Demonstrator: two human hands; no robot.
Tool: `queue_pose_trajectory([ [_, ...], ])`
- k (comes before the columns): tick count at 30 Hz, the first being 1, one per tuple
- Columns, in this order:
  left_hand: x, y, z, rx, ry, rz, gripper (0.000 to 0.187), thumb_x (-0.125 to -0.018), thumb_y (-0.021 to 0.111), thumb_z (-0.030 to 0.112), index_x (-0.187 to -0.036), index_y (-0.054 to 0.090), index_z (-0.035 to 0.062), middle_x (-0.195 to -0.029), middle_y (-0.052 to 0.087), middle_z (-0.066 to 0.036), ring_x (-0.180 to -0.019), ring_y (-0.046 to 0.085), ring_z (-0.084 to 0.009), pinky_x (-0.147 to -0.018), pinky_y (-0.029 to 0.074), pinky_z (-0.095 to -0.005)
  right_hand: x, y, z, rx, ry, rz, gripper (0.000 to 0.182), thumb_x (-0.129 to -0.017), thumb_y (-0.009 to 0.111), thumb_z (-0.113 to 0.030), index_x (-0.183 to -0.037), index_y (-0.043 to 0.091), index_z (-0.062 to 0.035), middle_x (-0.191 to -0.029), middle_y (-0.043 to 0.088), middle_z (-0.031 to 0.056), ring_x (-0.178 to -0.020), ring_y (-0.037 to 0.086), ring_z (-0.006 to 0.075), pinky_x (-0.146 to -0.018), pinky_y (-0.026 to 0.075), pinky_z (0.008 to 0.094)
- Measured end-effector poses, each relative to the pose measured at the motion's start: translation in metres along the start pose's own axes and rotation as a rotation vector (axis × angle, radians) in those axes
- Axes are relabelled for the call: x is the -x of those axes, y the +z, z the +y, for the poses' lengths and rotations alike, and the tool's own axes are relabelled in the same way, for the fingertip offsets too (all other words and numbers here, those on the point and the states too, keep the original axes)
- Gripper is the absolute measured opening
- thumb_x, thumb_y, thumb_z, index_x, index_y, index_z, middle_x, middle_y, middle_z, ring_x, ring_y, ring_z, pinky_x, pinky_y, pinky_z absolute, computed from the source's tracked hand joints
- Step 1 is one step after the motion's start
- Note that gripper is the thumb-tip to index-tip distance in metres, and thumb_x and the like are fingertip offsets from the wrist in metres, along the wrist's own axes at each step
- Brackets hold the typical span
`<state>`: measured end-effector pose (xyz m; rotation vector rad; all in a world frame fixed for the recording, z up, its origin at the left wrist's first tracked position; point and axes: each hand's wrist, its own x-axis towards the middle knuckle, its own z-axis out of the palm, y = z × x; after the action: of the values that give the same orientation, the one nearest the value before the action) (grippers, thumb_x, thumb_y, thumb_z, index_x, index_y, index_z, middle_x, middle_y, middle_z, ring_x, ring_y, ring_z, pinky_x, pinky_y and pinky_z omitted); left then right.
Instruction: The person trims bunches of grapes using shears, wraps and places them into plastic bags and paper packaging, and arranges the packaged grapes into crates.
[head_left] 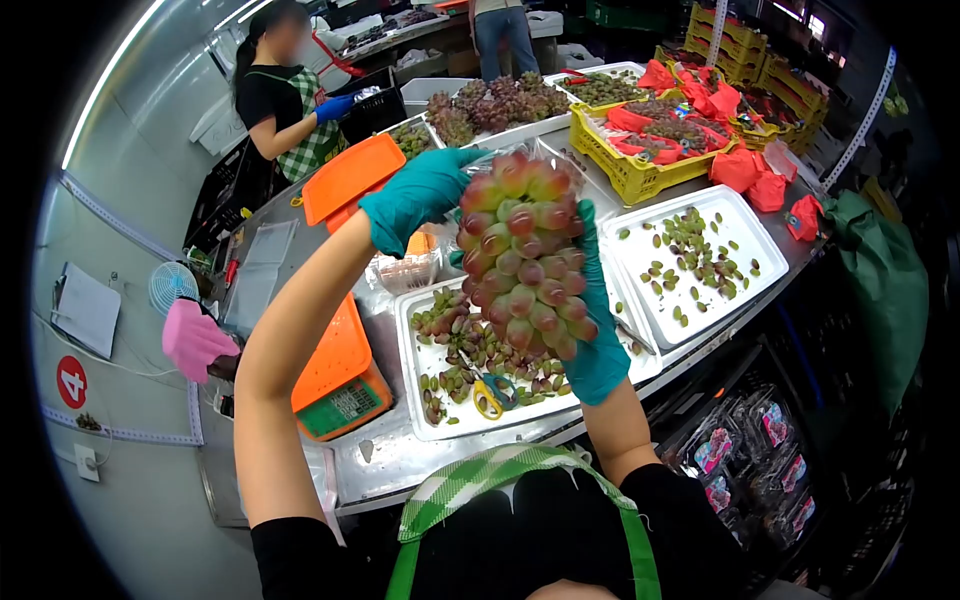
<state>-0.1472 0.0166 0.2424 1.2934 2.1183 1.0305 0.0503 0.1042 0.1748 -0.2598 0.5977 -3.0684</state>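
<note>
A large bunch of pinkish-green grapes (522, 255) is held up in front of me, with clear plastic (562, 165) showing around its top. My left hand (415, 195), in a teal glove, is closed at the bunch's upper left; its fingertips are partly hidden behind the grapes. Along the right side, my right hand (600, 335) in a matching glove supports the bunch, its fingers mostly behind it. Below lies a white tray (425, 432) with small clusters and loose grapes (545, 378). Scissors (493, 397) with yellow and blue-grey handles rest in that tray.
Another white tray (765, 285) of loose grapes stands right. An orange crate (335, 365) is at left, an orange lid (352, 178) beyond. A yellow crate (640, 180) holds red-wrapped grapes. Across the table, a person (290, 100) wears blue gloves. Packed boxes (750, 450) sit lower right.
</note>
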Motion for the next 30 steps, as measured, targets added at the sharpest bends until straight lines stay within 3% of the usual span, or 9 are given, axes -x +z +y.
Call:
queue_pose_trajectory([
  [4, 0.007, 0.015, 0.022, 0.064, -0.221, 0.099, 0.047, -0.084, 0.045, 0.042, -0.112, 0.052, 0.0051, -0.081, 0.056, -0.007, -0.064, 0.05, -0.0109, -0.048, 0.043, -0.0252, -0.001, 0.002, -0.002, -0.013, 0.031, 0.047, 0.064, -0.078, 0.047, -0.053, -0.121, 0.037, -0.0071, -0.111, 0.051, 0.0091, -0.093, 0.056, 0.0197, -0.077, 0.05, 0.0325],
  [7, 0.02, 0.024, 0.028, 0.063, -0.148, 0.121, 0.048, -0.084, 0.045, 0.042, -0.11, 0.052, 0.0032, -0.085, 0.057, -0.007, -0.07, 0.052, -0.0127, -0.058, 0.046, -0.0284, 0.001, -0.003, 0.003, -0.021, 0.017, 0.157, 0.062, -0.079, 0.046, -0.053, -0.121, 0.038, -0.0072, -0.11, 0.052, 0.0089, -0.093, 0.057, 0.0196, -0.077, 0.05, 0.0327],
  [8, 0.026, 0.035, 0.038, -0.059, -0.139, 0.178, 0.047, -0.084, 0.044, 0.041, -0.113, 0.05, 0.0047, -0.089, 0.059, -0.011, -0.076, 0.054, -0.0177, -0.07, 0.044, -0.0312, 0.001, -0.006, 0.004, -0.048, 0.012, 0.172, 0.062, -0.079, 0.046, -0.052, -0.121, 0.038, -0.0071, -0.112, 0.05, 0.0099, -0.096, 0.055, 0.0202, -0.079, 0.049, 0.0341],
  [11, 0.029, 0.05, 0.031, -0.195, 0.02, 0.225, 0.045, -0.085, 0.043, 0.04, -0.115, 0.049, 0.0061, -0.094, 0.058, -0.017, -0.083, 0.055, -0.0258, -0.079, 0.041, -0.0326, 0.003, -0.012, 0.004, -0.01, -0.052, 0.173, 0.062, -0.08, 0.047, -0.051, -0.122, 0.037, -0.0069, -0.114, 0.049, 0.0109, -0.099, 0.053, 0.0216, -0.083, 0.047, 0.0356],
  [15, 0.041, 0.062, 0.018, -0.328, 0.179, 0.284, 0.043, -0.086, 0.043, 0.034, -0.121, 0.043, 0.0097, -0.089, 0.054, -0.019, -0.079, 0.052, -0.0305, -0.071, 0.041, -0.0361, 0.009, -0.023, 0.0, -0.101, -0.124, 0.089, 0.06, -0.081, 0.048, -0.046, -0.124, 0.035, -0.0067, -0.118, 0.045, 0.0115, -0.104, 0.05, 0.0223, -0.087, 0.044, 0.0358],
  [16, 0.04, 0.068, 0.01, -0.337, 0.396, 0.417, 0.043, -0.086, 0.042, 0.029, -0.126, 0.037, 0.013, -0.08, 0.049, -0.017, -0.074, 0.049, -0.0293, -0.068, 0.04, -0.0372, 0.013, -0.026, 0.0, -0.12, -0.132, 0.085, 0.06, -0.081, 0.049, -0.044, -0.124, 0.034, -0.0068, -0.119, 0.045, 0.0114, -0.104, 0.05, 0.0222, -0.087, 0.044, 0.0355],
  [21, 0.053, 0.083, 0.02, -0.305, 0.284, 0.427, 0.047, -0.085, 0.045, 0.021, -0.129, 0.032, 0.0169, -0.076, 0.047, -0.015, -0.067, 0.049, -0.0283, -0.061, 0.04, -0.0345, 0.013, -0.045, -0.001, -0.242, -0.176, 0.01, 0.058, -0.079, 0.058, -0.029, -0.126, 0.03, -0.0088, -0.117, 0.045, 0.0098, -0.104, 0.048, 0.0224, -0.087, 0.044, 0.0338],
  [27, 0.038, 0.082, 0.03, -0.442, 0.337, 0.502, 0.049, -0.082, 0.05, 0.018, -0.128, 0.034, 0.0191, -0.074, 0.046, -0.013, -0.063, 0.05, -0.0295, -0.057, 0.041, -0.0358, -0.001, -0.049, 0.007, 0.285, -0.353, 0.396, 0.086, -0.073, 0.065, -0.012, -0.135, 0.007, -0.0169, -0.123, 0.037, 0.0092, -0.101, 0.048, 0.0189, -0.082, 0.044, 0.0302],
  [30, 0.041, 0.089, 0.032, -0.605, 0.315, 0.474, 0.053, -0.079, 0.053, 0.02, -0.128, 0.034, 0.0205, -0.073, 0.046, -0.011, -0.058, 0.049, -0.0281, -0.052, 0.041, -0.0357, -0.002, -0.054, 0.005, 0.392, -0.372, 0.424, 0.093, -0.073, 0.065, -0.011, -0.135, -0.003, -0.0213, -0.123, 0.036, 0.0088, -0.095, 0.05, 0.0175, -0.074, 0.046, 0.0273],
])
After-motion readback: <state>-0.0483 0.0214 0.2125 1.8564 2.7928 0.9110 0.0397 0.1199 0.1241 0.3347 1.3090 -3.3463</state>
